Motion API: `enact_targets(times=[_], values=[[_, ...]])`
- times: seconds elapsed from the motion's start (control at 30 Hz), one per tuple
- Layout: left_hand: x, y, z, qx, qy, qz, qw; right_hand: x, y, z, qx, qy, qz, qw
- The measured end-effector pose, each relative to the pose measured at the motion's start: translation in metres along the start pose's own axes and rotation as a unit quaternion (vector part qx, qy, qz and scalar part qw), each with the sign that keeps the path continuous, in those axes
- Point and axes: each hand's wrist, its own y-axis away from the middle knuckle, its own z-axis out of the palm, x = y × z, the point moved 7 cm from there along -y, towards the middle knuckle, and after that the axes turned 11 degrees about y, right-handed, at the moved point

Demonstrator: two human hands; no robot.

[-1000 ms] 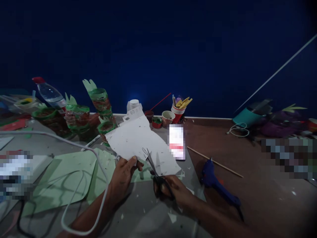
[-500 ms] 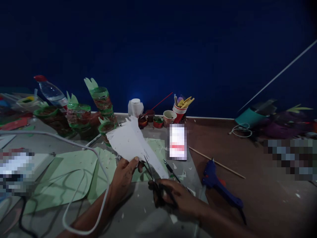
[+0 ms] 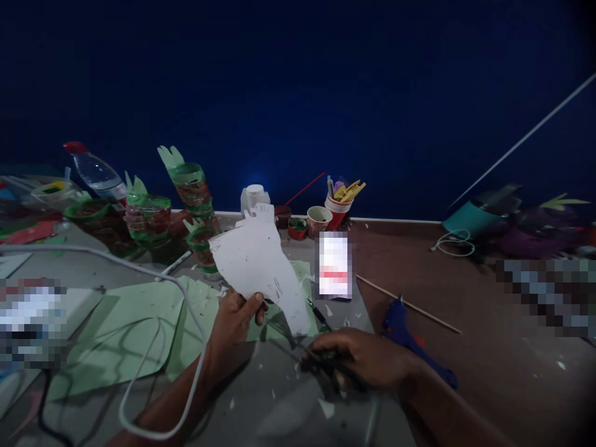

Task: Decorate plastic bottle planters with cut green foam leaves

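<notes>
A sheet of white paper (image 3: 254,254) with cut, jagged edges and small pencil marks is pinched by its lower edge in my left hand (image 3: 237,316). My right hand (image 3: 358,357) is closed around the dark handles of a pair of scissors (image 3: 328,366), blurred by motion. The scissors' blades point left, below the paper and apart from my left fingers. Beneath the paper lies pale green paper (image 3: 298,271). A black pen (image 3: 319,312) rests just beyond my right hand.
A blue glue gun (image 3: 414,344) and a thin wooden stick (image 3: 414,306) lie at right. A phone (image 3: 334,264) stands behind the pen. Painted green-brown bottle pots (image 3: 149,217) fill the back left. A white cable (image 3: 123,406) loops across my left forearm. Paper scraps (image 3: 326,408) are scattered about.
My right hand has drawn the scissors down and right, away from the paper. The white paper has turned slightly and shifted right in my left hand, which stays nearly in place.
</notes>
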Motion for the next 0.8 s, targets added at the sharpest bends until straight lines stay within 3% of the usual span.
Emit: enact_targets(times=[0.13,0.23,0.43,0.6,0.8], values=[[-0.005,-0.002,-0.005,0.037,0.048,-0.007,0.998,0.011,-0.005,-0.002,0.072,-0.006,0.012,0.997],[-0.007,-0.001,-0.004,0.033,0.063,-0.007,0.997,0.012,-0.010,0.004,0.111,-0.008,0.021,0.994],[-0.008,0.006,-0.006,0.031,0.098,-0.012,0.995,0.004,-0.011,0.010,0.113,-0.001,0.024,0.993],[-0.011,0.006,-0.007,0.007,0.076,0.020,0.997,0.003,-0.009,0.004,0.150,-0.007,0.015,0.989],[-0.006,0.000,-0.002,-0.032,0.023,0.050,0.998,0.004,-0.011,0.008,0.138,0.019,0.009,0.990]])
